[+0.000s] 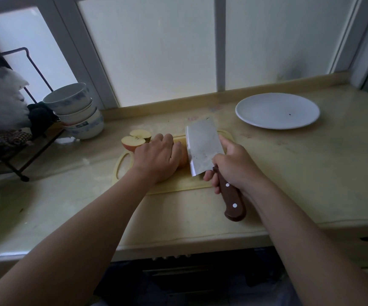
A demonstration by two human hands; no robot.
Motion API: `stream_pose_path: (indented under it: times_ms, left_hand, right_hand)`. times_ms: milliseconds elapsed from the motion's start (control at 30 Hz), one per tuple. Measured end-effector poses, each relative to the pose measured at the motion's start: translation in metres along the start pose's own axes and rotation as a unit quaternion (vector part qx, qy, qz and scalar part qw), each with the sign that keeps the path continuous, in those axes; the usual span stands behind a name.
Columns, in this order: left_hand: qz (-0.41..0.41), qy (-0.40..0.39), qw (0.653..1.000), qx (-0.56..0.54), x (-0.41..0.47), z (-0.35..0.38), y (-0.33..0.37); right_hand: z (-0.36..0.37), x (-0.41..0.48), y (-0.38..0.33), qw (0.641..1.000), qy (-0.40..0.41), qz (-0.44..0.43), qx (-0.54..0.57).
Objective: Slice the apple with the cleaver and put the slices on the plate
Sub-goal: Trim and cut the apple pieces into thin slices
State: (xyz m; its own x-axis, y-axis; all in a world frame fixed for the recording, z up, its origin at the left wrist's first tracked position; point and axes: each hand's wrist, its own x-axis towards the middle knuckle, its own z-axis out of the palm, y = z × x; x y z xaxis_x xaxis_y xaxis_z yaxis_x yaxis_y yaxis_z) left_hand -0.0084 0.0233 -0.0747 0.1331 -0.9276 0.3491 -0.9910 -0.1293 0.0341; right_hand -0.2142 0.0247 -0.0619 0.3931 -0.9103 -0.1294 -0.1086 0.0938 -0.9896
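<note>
Fingers (pixel 209 176) of the right hand (pixel 233 166) are clenched round the brown wooden handle of a broad steel cleaver (pixel 202 146), whose blade stands just against the right side of a pale orange apple piece (pixel 184 159) on the pale yellow cutting board (pixel 178 183). The left hand (pixel 158 155) curls over that piece, gripping it from above. Two red-skinned apple wedges (pixel 134 142) lie flesh-up at the board's far left corner. The round white plate (pixel 277 121) sits well apart to the right on the beige counter (pixel 311 173).
</note>
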Motion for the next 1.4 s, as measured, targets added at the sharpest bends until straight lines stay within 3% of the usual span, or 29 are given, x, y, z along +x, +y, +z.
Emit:
stream_pose_path:
  times_ms: [1400]
  left_hand:
    - [0.028, 0.012, 0.999, -0.008, 0.002, 0.006, -0.002]
  right_hand:
    - [0.003, 0.013, -0.005, 0.998, -0.042, 0.031, -0.027]
